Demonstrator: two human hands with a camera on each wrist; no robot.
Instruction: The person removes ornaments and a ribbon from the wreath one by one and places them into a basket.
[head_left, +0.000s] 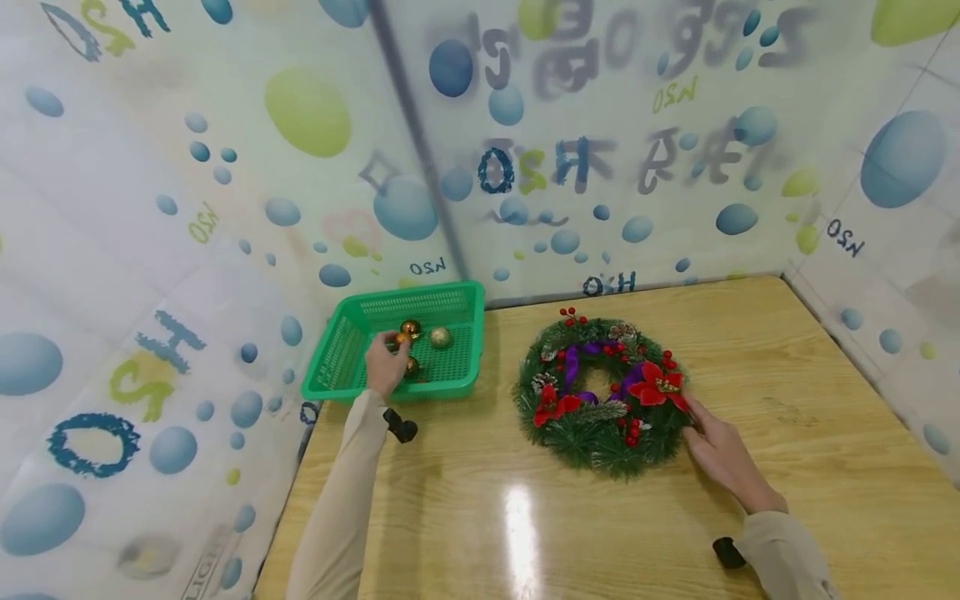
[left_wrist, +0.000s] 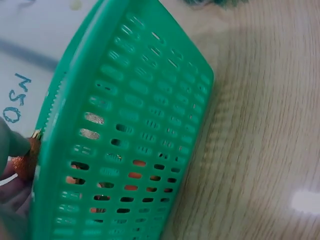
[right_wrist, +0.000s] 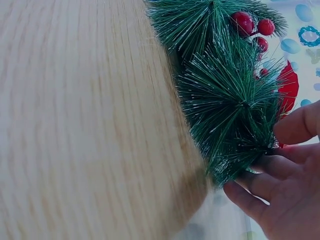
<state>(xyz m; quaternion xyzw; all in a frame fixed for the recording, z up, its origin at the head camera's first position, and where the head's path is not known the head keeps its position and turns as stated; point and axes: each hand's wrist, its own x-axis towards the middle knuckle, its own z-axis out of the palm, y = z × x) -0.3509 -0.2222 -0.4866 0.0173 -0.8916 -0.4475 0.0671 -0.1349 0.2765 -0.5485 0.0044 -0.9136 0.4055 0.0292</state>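
Over the green plastic basket (head_left: 352, 315), my left hand (head_left: 386, 367) pinches an orange glittery bauble (left_wrist: 25, 161) between thumb and fingers, just above the rim in the left wrist view. Inside the basket lie a shiny brown bauble (head_left: 411, 327), a pale gold one (head_left: 441, 337) and another brown one partly behind the hand. My right hand (head_left: 726, 454) grips the right edge of a Christmas wreath (head_left: 622, 454), thumb above and fingers at its underside. Green pine needles (right_wrist: 215, 100), red berries, red flowers, pine cones and a purple ribbon make up the wreath, which lies on the table.
The wooden table (head_left: 480, 500) carries both basket and wreath, the basket at the far left and the wreath right of it. Patterned white sheeting (head_left: 637, 167) stands along the back and both sides. Black straps with small devices sit at both wrists.
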